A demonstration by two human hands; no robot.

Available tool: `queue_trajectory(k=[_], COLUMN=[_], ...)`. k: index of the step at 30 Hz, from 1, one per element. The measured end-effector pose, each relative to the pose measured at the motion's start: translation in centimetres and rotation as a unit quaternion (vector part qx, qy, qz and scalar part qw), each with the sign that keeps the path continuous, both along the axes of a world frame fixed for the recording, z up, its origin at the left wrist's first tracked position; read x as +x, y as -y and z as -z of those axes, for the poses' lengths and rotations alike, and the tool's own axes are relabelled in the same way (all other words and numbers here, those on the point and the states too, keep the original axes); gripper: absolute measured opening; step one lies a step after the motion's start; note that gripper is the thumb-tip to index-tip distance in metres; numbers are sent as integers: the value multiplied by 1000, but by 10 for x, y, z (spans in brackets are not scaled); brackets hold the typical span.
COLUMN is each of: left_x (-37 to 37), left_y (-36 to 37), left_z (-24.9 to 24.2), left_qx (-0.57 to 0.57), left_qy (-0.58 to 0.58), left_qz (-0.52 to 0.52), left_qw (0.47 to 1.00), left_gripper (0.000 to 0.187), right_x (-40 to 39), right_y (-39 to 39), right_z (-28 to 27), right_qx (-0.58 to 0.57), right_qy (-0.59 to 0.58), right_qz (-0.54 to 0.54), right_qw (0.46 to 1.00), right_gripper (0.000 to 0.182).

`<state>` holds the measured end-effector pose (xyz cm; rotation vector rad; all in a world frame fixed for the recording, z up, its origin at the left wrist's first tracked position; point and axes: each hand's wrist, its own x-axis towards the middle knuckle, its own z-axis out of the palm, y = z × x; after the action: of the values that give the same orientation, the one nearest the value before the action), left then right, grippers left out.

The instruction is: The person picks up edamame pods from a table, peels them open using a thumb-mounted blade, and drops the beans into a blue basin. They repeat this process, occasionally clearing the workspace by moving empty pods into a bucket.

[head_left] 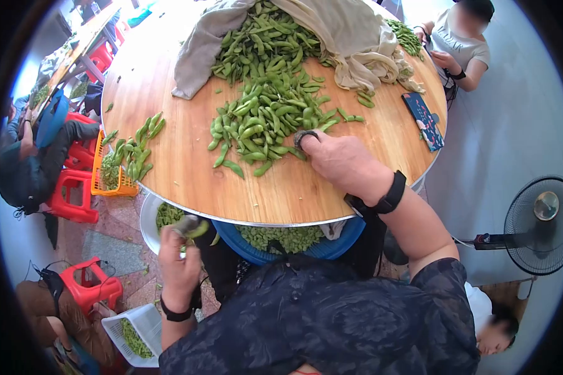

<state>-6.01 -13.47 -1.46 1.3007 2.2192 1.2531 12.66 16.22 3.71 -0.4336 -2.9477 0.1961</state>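
Observation:
A heap of green soybean pods [263,119] spreads across the round wooden table [175,169]. At the heap's near right edge is my right hand [344,162], its fingers curled down against the pods. A dark band circles one finger, and the fingertips are hidden, so what they pinch does not show. My left hand [180,265] is closed in front of the table's rim, with a soybean pod [199,230] at its fingers. Metal shows on the thumb side of that hand. Below the rim, a blue basin [234,240] holds shelled beans [281,236].
Cloth [350,37] drapes over the far pods. A patterned phone-like case [423,122] lies at the right. An orange basket [97,169] and white tub [147,219] stand left. A fan [540,225] is at the right. Co-workers sit around, one [460,47] across the table.

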Motion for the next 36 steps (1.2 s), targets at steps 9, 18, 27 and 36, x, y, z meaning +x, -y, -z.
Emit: queue_trajectory(k=[9, 18, 27, 36], left_x=[25, 79, 76, 78], left_y=[-19, -104, -91, -94], left_z=[-16, -20, -10, -12], left_qx=[104, 62, 70, 110], left_qy=[242, 554, 320, 39], left_qz=[32, 230, 266, 233], left_qw=[964, 798, 907, 966], left_gripper=[34, 31, 16, 18], right_x=[11, 26, 43, 43], right_y=[18, 85, 78, 81], right_z=[-25, 8, -15, -19], right_qx=[-553, -464, -660, -627], right_qy=[-169, -307, -111, -32], right_qz=[160, 96, 121, 68], right_qw=[800, 825, 733, 775], right_gripper=[20, 31, 11, 9])
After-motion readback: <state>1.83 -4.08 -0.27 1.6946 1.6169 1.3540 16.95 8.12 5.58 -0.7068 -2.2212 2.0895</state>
